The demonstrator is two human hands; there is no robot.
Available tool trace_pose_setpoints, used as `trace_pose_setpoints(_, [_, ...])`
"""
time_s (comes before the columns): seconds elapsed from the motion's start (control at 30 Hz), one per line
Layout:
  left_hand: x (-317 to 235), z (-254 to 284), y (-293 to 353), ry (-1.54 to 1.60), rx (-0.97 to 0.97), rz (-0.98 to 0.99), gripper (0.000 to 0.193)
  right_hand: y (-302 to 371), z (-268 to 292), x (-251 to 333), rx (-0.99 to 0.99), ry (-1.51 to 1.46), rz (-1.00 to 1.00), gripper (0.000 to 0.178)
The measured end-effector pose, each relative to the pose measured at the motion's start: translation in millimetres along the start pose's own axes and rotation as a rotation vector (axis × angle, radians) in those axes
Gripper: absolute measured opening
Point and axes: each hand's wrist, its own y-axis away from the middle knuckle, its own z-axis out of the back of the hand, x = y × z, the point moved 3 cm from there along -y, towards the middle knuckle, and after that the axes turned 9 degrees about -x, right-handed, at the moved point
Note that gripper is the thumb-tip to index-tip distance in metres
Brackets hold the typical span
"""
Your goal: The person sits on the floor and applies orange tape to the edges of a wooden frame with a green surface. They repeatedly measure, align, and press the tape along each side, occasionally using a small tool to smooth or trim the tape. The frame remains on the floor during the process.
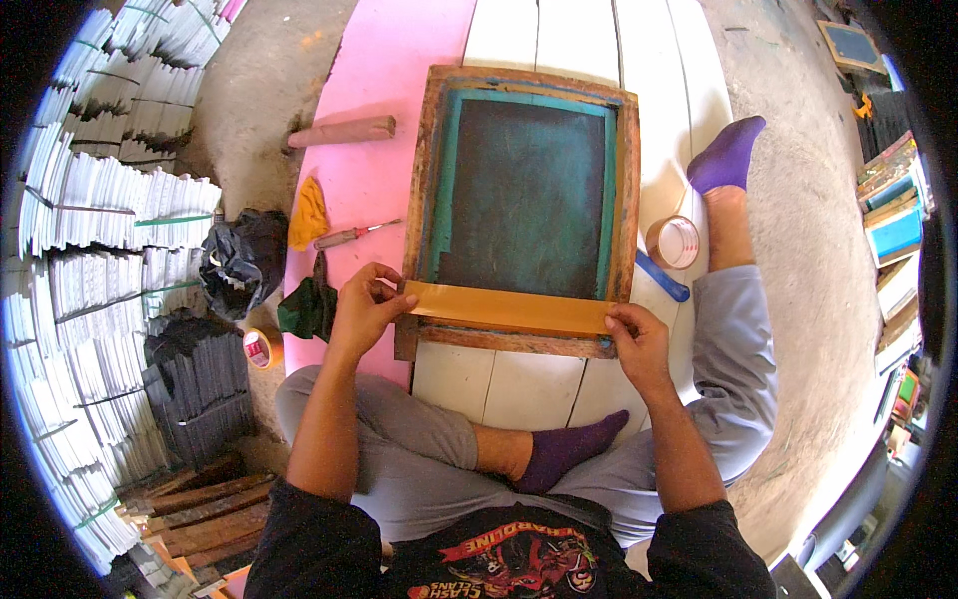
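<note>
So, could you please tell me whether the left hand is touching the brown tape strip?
Touching: the head view shows the left hand, thumb against the left end of the tape strip.

The head camera, the left of two worn fisheyes, looked steeply down from above the dark shirt (519,554) at the lower edge, facing outward over the lap (439,497). Viewing was near: the left hand (364,311) and right hand (639,347) registered mid-frame at the framed screen (529,200). Paper stacks (130,200) curved along the left rim; corners were black.
</note>
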Motion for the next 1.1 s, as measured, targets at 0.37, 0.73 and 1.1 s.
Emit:
trace_pose_setpoints(0.37, [-7,1,5,-0.232,0.133,-0.230,0.018,-1,3,7,0.103,0.195,0.038,0.018])
trace_pose_setpoints(0.73, [-13,-1,5,-0.442,0.265,-0.204,0.024,4,10,20,0.232,0.396,-0.016,0.023])
trace_pose_setpoints(1.1, [-12,-3,10,-0.462,0.338,-0.272,0.026,3,3,22,0.250,0.462,0.035,0.022])
